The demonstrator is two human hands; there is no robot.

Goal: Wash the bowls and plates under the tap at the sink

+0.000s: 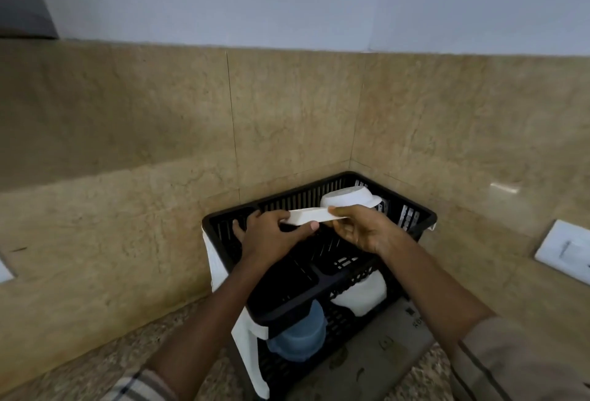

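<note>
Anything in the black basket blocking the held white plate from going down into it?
Nothing visible directly beneath the plate. An upturned white bowl sits just behind it in the basket, near the far wall; the floor is partly hidden.

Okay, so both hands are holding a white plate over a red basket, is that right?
Not quite: the basket is black, not red. The head view shows the left hand and right hand both holding the white plate over it.
</note>
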